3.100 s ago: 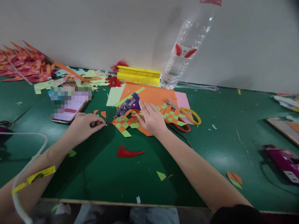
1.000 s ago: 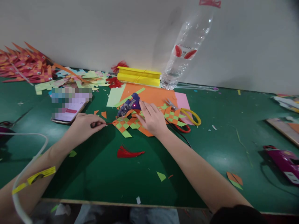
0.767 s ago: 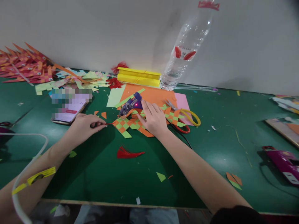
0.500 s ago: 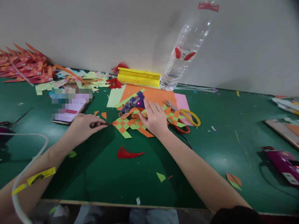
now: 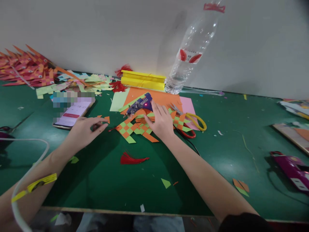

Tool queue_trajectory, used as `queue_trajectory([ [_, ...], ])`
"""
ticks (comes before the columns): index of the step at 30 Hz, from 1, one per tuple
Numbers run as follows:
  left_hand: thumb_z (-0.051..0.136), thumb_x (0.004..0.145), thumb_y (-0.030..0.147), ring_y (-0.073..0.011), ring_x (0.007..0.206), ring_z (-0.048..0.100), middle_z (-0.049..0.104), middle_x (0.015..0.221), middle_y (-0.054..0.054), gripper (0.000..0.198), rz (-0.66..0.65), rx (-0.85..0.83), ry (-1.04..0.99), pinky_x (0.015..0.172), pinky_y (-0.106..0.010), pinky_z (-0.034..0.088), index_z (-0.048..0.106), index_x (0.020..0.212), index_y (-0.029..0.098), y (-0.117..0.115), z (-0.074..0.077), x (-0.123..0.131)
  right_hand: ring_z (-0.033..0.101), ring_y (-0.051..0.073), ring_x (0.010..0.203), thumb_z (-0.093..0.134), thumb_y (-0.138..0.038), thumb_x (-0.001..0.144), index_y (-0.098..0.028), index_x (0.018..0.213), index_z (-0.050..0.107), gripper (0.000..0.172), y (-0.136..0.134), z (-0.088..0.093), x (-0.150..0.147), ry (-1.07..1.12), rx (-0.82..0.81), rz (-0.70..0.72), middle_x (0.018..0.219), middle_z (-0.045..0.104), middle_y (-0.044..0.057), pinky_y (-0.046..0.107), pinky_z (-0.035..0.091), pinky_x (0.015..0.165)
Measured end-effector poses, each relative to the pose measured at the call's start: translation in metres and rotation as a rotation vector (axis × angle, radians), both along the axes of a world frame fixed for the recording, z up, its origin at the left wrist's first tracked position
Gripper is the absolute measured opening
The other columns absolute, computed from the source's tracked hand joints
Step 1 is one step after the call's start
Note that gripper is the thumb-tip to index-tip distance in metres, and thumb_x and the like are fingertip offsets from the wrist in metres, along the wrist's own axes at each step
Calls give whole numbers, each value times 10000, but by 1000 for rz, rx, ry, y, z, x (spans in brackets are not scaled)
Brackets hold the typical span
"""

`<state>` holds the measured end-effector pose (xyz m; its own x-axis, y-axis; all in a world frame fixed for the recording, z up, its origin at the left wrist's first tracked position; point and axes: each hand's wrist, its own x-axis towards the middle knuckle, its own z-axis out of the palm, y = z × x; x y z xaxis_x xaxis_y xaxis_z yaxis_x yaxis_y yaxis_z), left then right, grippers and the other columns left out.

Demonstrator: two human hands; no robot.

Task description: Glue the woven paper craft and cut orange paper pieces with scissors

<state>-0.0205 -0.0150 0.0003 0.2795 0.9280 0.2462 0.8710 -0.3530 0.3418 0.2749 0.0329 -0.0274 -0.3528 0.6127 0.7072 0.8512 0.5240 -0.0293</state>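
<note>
My left hand (image 5: 85, 130) is just left of a woven orange-and-green paper piece (image 5: 126, 128), thumb and forefinger apart with nothing between them. A short red cord (image 5: 112, 129) sticks out of that piece's left tip, a little off my fingertips. Above the woven paper, my right hand (image 5: 161, 121) grips the purple glue gun (image 5: 142, 104) by its handle. Its nozzle points left and down, and a small red light glows on its side. A red tassel (image 5: 131, 158) lies on the green table in front. More woven pieces lie partly hidden under my right hand.
Scissors (image 5: 196, 120) with yellow and red handles lie right of my right hand. A phone (image 5: 74, 112) lies behind my left hand. A plastic bottle (image 5: 190, 54) stands by folded yellow paper (image 5: 143, 80). A purple power strip (image 5: 291, 169) is at right.
My left hand has let go of the red cord; its fingers have spread and moved slightly left. The glue gun has shifted a little up and right with my right hand.
</note>
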Motion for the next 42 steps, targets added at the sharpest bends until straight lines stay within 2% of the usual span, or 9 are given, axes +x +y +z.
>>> queue_trajectory([
  [6,438,877,439,-147,521,524,694,716,-60,423,29,-7,6,630,-283,386,710,940,121,0,2,0,588,287,975,406,-432,956,-86,1399,433,562,1,4,5,-88,49,-41,1184,645,181,434,438,857],
  [9,432,874,439,-147,521,526,709,731,-46,395,32,-11,12,639,-283,386,704,908,155,0,3,0,581,284,979,397,-437,956,-86,1411,416,575,2,7,12,-114,62,-39,1194,641,181,444,404,892],
  [14,417,874,442,-150,521,532,703,711,-52,422,35,-18,26,644,-285,377,707,909,138,-1,4,1,578,282,989,406,-431,953,-103,1432,388,581,5,10,27,-100,100,-77,1218,632,176,461,360,944],
  [22,384,920,429,-154,557,550,729,788,-46,406,25,61,83,705,-306,362,702,898,178,1,-9,-6,575,286,1009,427,-427,934,-93,1385,446,561,6,18,58,-123,117,-235,1223,624,175,452,348,947],
  [32,383,941,429,-158,552,551,695,690,-12,397,-22,103,74,715,-315,348,694,891,186,-1,-11,-5,586,297,963,490,-437,900,-92,1354,460,572,-5,18,129,-115,134,-441,1147,647,181,472,362,931],
  [36,393,944,431,-150,536,543,698,689,-6,388,-35,103,71,724,-311,355,694,901,190,0,-13,-7,558,344,1050,482,-465,890,-57,1363,441,626,-8,15,161,-47,67,-559,1197,600,232,476,393,899],
  [42,394,951,414,-152,544,544,715,735,-9,373,-43,127,79,719,-310,360,689,890,193,-1,-15,-9,516,365,1124,421,-497,902,-39,1365,440,651,-11,11,203,34,-71,-713,1215,578,252,446,415,889],
])
